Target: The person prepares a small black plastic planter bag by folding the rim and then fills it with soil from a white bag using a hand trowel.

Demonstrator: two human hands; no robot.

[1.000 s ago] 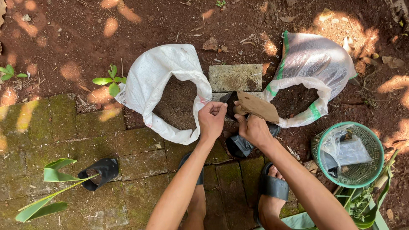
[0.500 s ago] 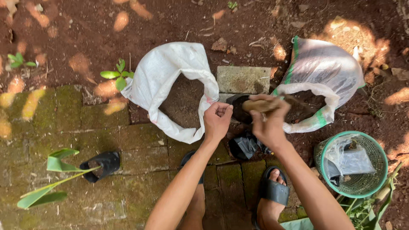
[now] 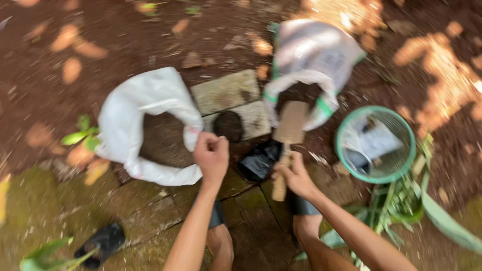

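Observation:
My left hand (image 3: 212,154) is closed near the rim of a small black planting bag filled with dark soil (image 3: 229,126), which stands on a grey paving block (image 3: 226,92); whether it grips the rim is blurred. My right hand (image 3: 295,176) grips the wooden handle of a flat-bladed trowel (image 3: 287,131), its blade pointing up at the mouth of a white sack with green stripes (image 3: 311,60). A second open white sack with soil (image 3: 143,118) lies left of my left hand. Crumpled empty black bags (image 3: 260,160) lie between my hands.
A green mesh basket holding plastic bags (image 3: 375,145) stands to the right, with cut green leaves (image 3: 401,200) below it. A seedling in a black bag (image 3: 98,243) lies at lower left on mossy pavers. My sandalled feet (image 3: 217,216) rest below.
The view swung and blurred. My right hand drew back from the black bag toward me, now holding the trowel by its handle with the blade at the striped sack. My left hand stayed closed.

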